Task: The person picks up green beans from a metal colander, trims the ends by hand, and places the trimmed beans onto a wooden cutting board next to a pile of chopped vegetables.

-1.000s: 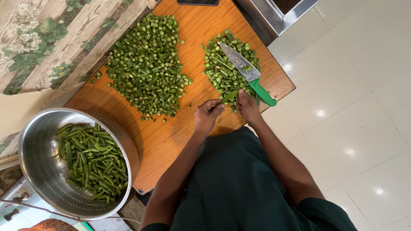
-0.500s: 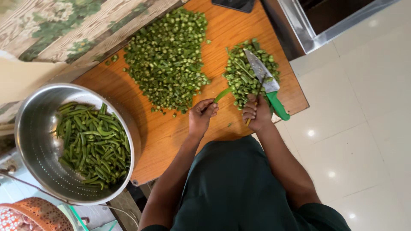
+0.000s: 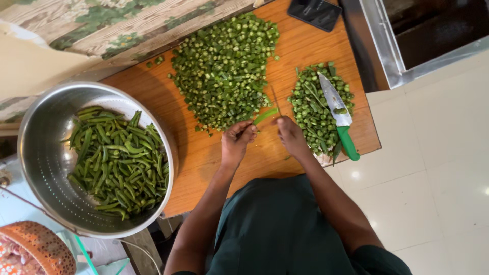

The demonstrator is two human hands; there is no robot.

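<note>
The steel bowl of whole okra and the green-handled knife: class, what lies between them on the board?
In the head view, between bowl and knife: bare board, the big chopped-okra pile and both hands, left, right.

A single head-worn camera looks almost straight down over the person's chest and forearms onto the wooden tabletop point(image 3: 214, 147), from about arm's length. The tabletop runs slantwise across the frame. Left of the tabletop sits a steel bowl point(image 3: 41, 153), right of it pale floor tiles point(image 3: 438, 153), with both hands near frame centre.
</note>
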